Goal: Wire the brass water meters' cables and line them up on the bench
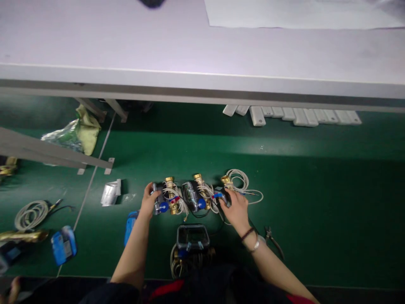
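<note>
Three brass pipe meters with dark, clear-lidded housings and coiled pale cables sit in a row on the green surface. My left hand (pixel 148 201) is closed on the side of the left meter (pixel 163 207), which has a blue cap and a red part. My right hand (pixel 236 210) grips the right meter (pixel 225 180) from above, its fingers covering much of the housing. Between them the middle meter (pixel 191 195) stands free of both hands. Nearer my body is another clear-lidded meter (pixel 193 236), its lower part in shadow.
A pale bench (pixel 202 50) overhangs the far side. White boxes (pixel 300 116) line up beneath it. Pliers (pixel 272 240) lie right of my forearm. Blue packets (pixel 64 245), a coiled cable (pixel 31 215) and a silver packet (pixel 110 193) lie left, near metal legs (pixel 63 152).
</note>
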Motion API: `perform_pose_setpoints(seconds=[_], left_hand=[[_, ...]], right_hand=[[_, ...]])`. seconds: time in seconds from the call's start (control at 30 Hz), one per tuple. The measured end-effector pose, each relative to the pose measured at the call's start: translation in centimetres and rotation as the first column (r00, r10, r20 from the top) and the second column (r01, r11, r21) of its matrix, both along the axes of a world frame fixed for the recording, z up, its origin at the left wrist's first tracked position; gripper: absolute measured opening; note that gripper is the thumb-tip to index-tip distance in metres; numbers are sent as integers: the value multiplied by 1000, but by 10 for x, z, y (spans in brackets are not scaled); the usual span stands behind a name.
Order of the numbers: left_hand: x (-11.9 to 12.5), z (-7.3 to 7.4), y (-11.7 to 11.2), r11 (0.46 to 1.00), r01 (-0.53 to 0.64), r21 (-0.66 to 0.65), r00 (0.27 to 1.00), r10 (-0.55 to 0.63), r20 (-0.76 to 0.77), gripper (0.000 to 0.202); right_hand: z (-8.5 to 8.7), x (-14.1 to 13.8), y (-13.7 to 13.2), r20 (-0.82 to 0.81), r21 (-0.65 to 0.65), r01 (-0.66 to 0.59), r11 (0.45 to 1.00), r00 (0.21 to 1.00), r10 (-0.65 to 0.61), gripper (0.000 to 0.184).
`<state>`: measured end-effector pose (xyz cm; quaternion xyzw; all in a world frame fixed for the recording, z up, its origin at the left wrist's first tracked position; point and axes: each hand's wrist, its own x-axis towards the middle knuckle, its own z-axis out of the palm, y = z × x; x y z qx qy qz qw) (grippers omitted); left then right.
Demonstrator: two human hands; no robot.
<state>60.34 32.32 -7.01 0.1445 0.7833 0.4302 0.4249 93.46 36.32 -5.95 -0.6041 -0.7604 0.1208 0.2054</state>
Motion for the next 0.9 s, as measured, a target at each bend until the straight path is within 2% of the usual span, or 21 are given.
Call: perform_pose_setpoints(seconds=[0.1, 0.17, 0.23, 0.3, 0.33, 0.4, 0.47, 0.5, 0.53, 0.57, 0.63, 0.7, 0.8, 0.9], left_hand=[[9, 9, -3, 998, -56, 36, 998, 56, 0, 58], [19, 16, -18, 994, -88, 64, 996, 90, -20, 50], [35, 22, -45, 988, -107, 112, 991, 116, -74, 45], [57, 28, -81, 982, -60, 180, 971, 99, -216, 44], [70, 30, -100, 978, 19, 207, 951, 46, -305, 43], [98, 35, -132, 936, 295, 193, 878, -186, -440, 43], [124, 39, -152, 797, 596, 98, 726, -482, -490, 50], [135, 40, -157, 717, 696, 36, 634, -589, -500, 56], [143, 40, -158, 660, 751, -28, 554, -653, -517, 63], [148, 40, -156, 632, 770, -91, 495, -682, -539, 69], [151, 39, -149, 624, 756, -197, 430, -700, -570, 75], [145, 38, -140, 614, 745, -261, 397, -722, -567, 74], [132, 39, -134, 593, 740, -317, 361, -748, -556, 60], [122, 44, -141, 652, 641, -404, 372, -725, -580, 44]], right_hand=[[3, -6, 28, -135, -96, -55, 994, 990, 42, 39], [9, -4, 31, -229, -89, -61, 994, 973, 39, 42], [13, 4, 15, -286, -78, -22, 997, 958, -1, 41], [12, 15, -14, -327, -136, -15, 991, 945, -31, 39], [10, 21, -31, -346, -199, -33, 979, 937, -38, 38], [2, 33, -67, -380, -340, -94, 936, 924, -45, 36], [-7, 43, -95, -396, -427, -146, 892, 917, -40, 32], [-11, 47, -105, -400, -441, -162, 883, 916, -31, 32], [-13, 51, -111, -402, -440, -169, 882, 915, -25, 32], [-15, 54, -115, -405, -435, -170, 884, 914, -24, 33], [-14, 61, -114, -410, -410, -154, 899, 912, -31, 36], [-11, 70, -107, -415, -373, -126, 919, 909, -44, 38], [-6, 87, -99, -425, -325, -81, 942, 902, -69, 39], [-6, 108, -101, -427, -305, -47, 951, 899, -93, 41]])
